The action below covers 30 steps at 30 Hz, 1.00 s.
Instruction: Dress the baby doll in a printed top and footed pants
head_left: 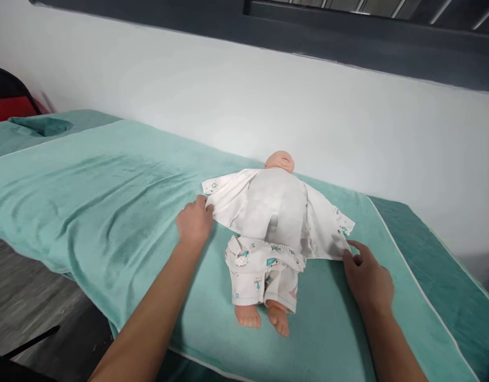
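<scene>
In the head view, a doll (282, 199) lies face up on a teal sheet (121, 196) near the white wall (181, 90), its head toward the wall and its bare feet (247, 317) toward the person. A white shirt (326, 225) spreads wide to both sides of its torso. The left hand (194, 220) is pinched on one side edge of the shirt, the right hand (368, 276) on the opposite lower corner. Printed pants (264, 265) sit bunched around the legs.

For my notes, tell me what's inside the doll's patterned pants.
Two feet of the doll emerge from the patterned pants; anything farther up inside is covered by the cloth and can't be seen.
</scene>
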Tool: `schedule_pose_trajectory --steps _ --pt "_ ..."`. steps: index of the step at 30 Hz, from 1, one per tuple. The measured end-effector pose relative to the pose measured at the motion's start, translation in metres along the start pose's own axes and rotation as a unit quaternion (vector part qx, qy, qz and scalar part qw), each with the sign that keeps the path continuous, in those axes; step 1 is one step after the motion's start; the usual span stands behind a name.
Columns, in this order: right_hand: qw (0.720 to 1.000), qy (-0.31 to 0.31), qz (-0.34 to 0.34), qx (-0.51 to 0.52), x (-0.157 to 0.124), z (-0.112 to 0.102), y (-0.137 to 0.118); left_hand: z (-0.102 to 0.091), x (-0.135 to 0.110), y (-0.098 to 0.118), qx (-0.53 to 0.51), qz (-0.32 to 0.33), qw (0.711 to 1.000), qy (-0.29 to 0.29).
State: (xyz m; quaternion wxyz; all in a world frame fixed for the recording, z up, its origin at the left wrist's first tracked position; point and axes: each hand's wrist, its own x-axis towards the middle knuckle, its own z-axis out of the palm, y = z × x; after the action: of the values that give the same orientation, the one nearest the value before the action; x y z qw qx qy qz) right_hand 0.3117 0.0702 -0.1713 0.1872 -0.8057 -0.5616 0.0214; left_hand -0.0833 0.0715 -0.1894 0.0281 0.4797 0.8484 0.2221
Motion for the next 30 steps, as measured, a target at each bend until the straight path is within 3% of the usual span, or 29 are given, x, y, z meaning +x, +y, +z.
schedule_pose_trajectory --steps 4,6,8,10,13,16,21,26,30 --pt "0.985 0.072 -0.073 0.138 -0.014 0.008 -0.005 0.007 0.000 0.000 -0.100 0.057 0.989 0.088" --pt "0.962 0.045 -0.132 0.236 -0.025 0.012 -0.015 0.009 -0.002 0.002 -0.214 0.101 0.968 0.089" --pt "0.925 -0.036 -0.203 0.318 -0.035 0.015 -0.029 0.007 -0.006 0.005 -0.361 0.129 0.924 0.006" --pt "0.880 -0.116 -0.269 0.373 -0.043 0.016 -0.042 0.003 -0.012 0.009 -0.469 0.144 0.860 -0.143" --pt "0.829 -0.164 -0.333 0.419 -0.048 0.015 -0.051 -0.006 -0.018 0.011 -0.506 0.167 0.784 -0.320" --pt "0.804 -0.159 -0.369 0.437 -0.047 0.014 -0.048 -0.013 -0.018 0.008 -0.497 0.178 0.754 -0.392" --pt "0.806 -0.129 -0.405 0.412 -0.047 0.017 -0.042 -0.019 -0.015 0.005 -0.493 0.215 0.707 -0.459" --pt "0.821 -0.095 -0.395 0.400 -0.051 0.018 -0.043 -0.024 -0.014 0.005 -0.453 0.256 0.714 -0.469" --pt "0.840 -0.106 -0.367 0.386 -0.053 0.017 -0.045 -0.025 -0.015 0.005 -0.447 0.277 0.711 -0.467"
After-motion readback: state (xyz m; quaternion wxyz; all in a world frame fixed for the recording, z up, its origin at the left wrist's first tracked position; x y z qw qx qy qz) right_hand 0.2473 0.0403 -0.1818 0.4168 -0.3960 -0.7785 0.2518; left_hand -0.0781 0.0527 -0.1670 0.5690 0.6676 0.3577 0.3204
